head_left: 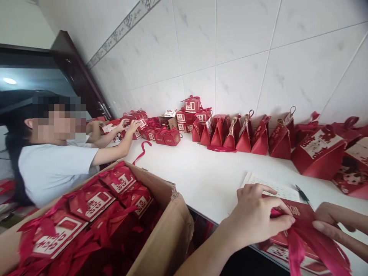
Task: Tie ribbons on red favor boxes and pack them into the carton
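The left hand (255,214) pinches the ribbon (296,245) on the red box (303,210) between its fingers, probably against slipping; whether the right hand (336,222) grips too, I cannot tell.

- "囍" on red boxes (96,205) in the carton (163,230) left of the grip
- "囍" on stacked boxes (191,105) beyond and left of the grip
- Gold sign (294,210) on the gripped box (305,211): unclear

Red box (306,210) with paler lettering, crimson ribbon (296,249) — white table (189,168), brown carton (163,234), red packages (96,205) with red-on-white characters, white wall tiles (241,57) veined grey.
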Tool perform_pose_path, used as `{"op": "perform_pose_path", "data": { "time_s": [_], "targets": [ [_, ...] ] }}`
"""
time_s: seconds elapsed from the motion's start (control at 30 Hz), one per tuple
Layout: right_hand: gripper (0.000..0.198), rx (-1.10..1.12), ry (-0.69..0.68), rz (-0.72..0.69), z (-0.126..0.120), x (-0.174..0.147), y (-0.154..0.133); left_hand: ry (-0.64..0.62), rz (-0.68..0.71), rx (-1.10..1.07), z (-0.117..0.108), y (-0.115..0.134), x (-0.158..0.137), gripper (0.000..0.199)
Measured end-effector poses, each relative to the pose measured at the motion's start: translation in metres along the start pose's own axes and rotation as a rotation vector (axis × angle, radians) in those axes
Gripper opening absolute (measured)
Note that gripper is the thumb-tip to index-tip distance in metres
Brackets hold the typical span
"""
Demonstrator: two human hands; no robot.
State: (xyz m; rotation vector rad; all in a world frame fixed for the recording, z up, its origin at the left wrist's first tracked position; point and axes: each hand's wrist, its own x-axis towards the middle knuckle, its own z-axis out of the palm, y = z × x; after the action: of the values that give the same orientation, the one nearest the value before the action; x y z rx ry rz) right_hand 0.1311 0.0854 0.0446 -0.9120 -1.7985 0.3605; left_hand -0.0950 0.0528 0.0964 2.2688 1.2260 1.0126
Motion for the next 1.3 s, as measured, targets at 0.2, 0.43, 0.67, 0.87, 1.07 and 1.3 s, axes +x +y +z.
{"op": "perform_pose_path", "data": {
  "time_s": [0.2,0.43,0.67,0.87,1.07,1.3],
  "targets": [
    [0.042,0.101,-0.362,0.252,-0.003,0.012,-0.027,-0.082,-0.044,-0.148,-0.001,-0.005,0.004,0.005],
    [0.038,0.328,-0.238,0.666,0.010,0.021,-0.082,0.142,-0.255,-0.292,0.005,-0.016,0.002,0.026],
    [0.036,0.428,-0.071,0.684,0.020,0.008,-0.083,0.010,-0.499,-0.301,-0.001,-0.007,0.000,0.042],
    [0.035,0.613,0.051,0.737,0.026,0.000,-0.078,0.097,-0.486,-0.424,0.006,0.000,-0.008,0.034],
    [0.034,0.781,0.147,0.741,0.029,-0.007,-0.075,0.135,-0.446,-0.425,0.013,-0.003,-0.016,0.031],
    [0.041,0.912,0.265,0.766,0.034,-0.010,-0.075,0.143,-0.438,-0.371,0.017,-0.005,-0.015,0.030]
  ]
}}
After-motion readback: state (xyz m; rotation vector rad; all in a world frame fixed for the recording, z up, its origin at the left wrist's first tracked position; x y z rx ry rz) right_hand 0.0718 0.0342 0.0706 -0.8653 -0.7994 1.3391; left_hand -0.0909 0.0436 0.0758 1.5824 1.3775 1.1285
